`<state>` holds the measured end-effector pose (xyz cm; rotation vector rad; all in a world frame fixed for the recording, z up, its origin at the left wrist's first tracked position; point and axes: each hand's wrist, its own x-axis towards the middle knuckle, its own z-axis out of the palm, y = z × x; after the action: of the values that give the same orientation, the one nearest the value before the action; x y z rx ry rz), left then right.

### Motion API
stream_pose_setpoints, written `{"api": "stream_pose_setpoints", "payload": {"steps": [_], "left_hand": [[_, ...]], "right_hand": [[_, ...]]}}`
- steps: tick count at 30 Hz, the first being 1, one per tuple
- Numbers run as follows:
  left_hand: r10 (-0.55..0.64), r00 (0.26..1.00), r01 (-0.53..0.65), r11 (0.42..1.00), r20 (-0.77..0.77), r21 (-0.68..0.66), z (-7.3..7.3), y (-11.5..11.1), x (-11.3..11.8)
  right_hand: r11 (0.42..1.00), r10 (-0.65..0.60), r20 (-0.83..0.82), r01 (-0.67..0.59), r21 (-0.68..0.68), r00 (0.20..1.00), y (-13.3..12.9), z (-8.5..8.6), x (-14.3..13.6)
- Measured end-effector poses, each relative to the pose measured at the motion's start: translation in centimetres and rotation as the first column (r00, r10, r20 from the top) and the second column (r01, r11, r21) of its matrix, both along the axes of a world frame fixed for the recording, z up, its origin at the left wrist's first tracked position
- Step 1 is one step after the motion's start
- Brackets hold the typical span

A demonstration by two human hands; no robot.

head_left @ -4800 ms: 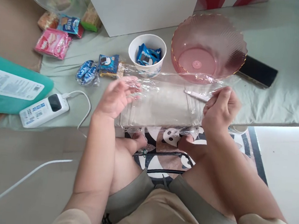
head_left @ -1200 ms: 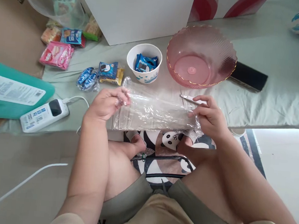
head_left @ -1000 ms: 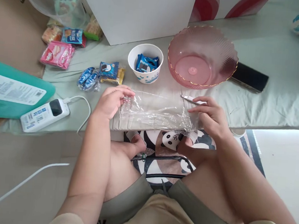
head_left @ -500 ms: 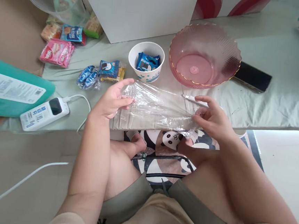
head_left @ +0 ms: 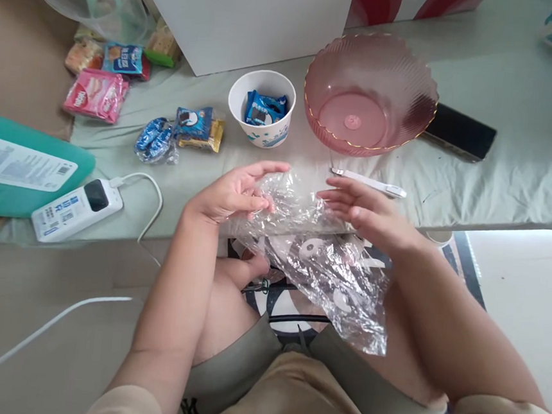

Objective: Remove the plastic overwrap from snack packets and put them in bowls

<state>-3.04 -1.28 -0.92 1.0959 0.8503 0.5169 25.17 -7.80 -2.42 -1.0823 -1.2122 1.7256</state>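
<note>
A clear crinkled plastic sheet [head_left: 328, 269] hangs over the table's front edge and down above my lap. My left hand [head_left: 241, 194] grips its upper left part between thumb and fingers. My right hand [head_left: 365, 208] is open beside the sheet's upper right, fingers pointing left. Just behind the right hand lies a white and metal cutter-like tool [head_left: 372, 182]. Beyond my hands stands a white paper cup [head_left: 265, 135] with blue snack packets [head_left: 265, 109] inside. To its right is a pink ribbed bowl [head_left: 372, 106] with a gold rim.
Small snack packs [head_left: 193, 126] and a blue-wrapped bundle [head_left: 155, 140] lie left of the cup. A white power bank [head_left: 77, 209] with a cable and a green bottle [head_left: 28, 166] are at the left. A black box [head_left: 461, 132] lies right of the bowl.
The right hand has let go of the sheet and opened. The sheet, stretched between both hands before, now droops down to the right. My left hand has moved right.
</note>
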Motion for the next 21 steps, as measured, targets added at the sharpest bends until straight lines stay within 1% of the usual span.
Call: {"api": "stream_pose_setpoints", "payload": {"steps": [2,3,4,6,8,9,11,12,14,16,18,19,21], "left_hand": [[-0.032,0.999,0.031,1.0,0.02,0.002,0.1,-0.1,0.8],[-0.017,0.999,0.018,1.0,0.051,-0.01,0.0,-0.1,1.2],[0.018,0.996,-0.015,0.999,0.092,-0.036,0.0,-0.1,1.6],[0.131,0.974,-0.108,0.985,0.183,-0.134,-0.3,-0.2,2.3],[0.267,0.931,-0.205,0.947,0.249,-0.248,-0.8,-0.4,3.1],[0.327,0.907,-0.247,0.924,0.265,-0.293,-1.2,-0.6,3.4],[0.399,0.877,-0.301,0.89,0.267,-0.341,-1.8,-1.3,3.9],[0.409,0.874,-0.31,0.885,0.262,-0.348,-2.0,-1.7,4.0],[0.377,0.89,-0.282,0.897,0.257,-0.34,-2.3,-2.6,4.1],[0.301,0.919,-0.216,0.925,0.255,-0.312,-2.3,-3.3,4.1],[0.215,0.951,-0.151,0.95,0.221,-0.274,-2.3,-3.7,4.3],[0.186,0.964,-0.135,0.957,0.188,-0.256,-2.3,-3.7,4.5],[0.182,0.978,-0.157,0.965,0.105,-0.209,-2.4,-3.6,5.0]], "right_hand": [[0.992,0.097,0.032,-0.095,-0.083,0.995,-0.1,0.0,-0.9],[0.988,0.116,0.067,-0.108,-0.111,0.991,-0.2,-0.1,-1.4],[0.988,0.101,0.103,-0.088,-0.125,0.99,-0.2,-0.3,-1.7],[0.993,-0.019,0.138,0.035,-0.113,0.99,-0.1,-0.6,-2.2],[0.977,-0.18,0.106,0.19,-0.094,0.978,0.1,-0.9,-2.4],[0.965,-0.238,0.084,0.246,-0.094,0.968,0.2,-0.9,-2.4],[0.945,-0.307,0.05,0.311,-0.098,0.95,0.4,-0.9,-2.4],[0.939,-0.328,0.04,0.33,-0.1,0.944,0.5,-0.8,-2.4],[0.931,-0.352,0.036,0.353,-0.096,0.935,0.7,-0.7,-2.3],[0.924,-0.368,0.042,0.371,-0.091,0.929,0.7,-0.7,-2.4],[0.922,-0.372,0.057,0.376,-0.088,0.926,0.7,-0.7,-2.4],[0.924,-0.368,0.067,0.373,-0.084,0.927,0.7,-0.7,-2.4],[0.93,-0.355,0.089,0.361,-0.069,0.931,0.7,-0.8,-2.5]]}}
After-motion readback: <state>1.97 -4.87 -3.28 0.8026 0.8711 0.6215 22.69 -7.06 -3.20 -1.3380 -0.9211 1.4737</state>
